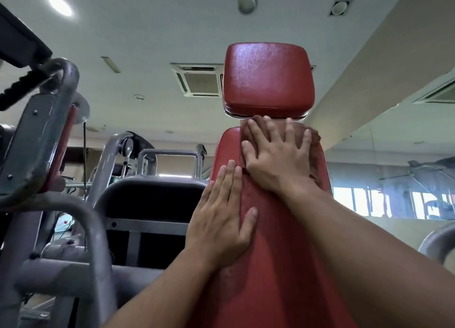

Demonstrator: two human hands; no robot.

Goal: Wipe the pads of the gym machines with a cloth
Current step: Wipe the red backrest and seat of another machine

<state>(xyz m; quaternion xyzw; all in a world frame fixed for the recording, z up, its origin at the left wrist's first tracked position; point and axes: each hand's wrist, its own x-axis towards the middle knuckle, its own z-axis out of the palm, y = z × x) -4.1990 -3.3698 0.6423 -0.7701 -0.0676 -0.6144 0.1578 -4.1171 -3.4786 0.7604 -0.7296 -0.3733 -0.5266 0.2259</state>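
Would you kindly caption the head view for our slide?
Right hand presses a cloth on the red back pad; left hand rests flat.

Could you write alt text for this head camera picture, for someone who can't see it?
A person's right hand presses a brownish cloth flat against the top of a red back pad, just under the red headrest. The left hand rests flat on the pad's left edge, with grey gym machines behind.
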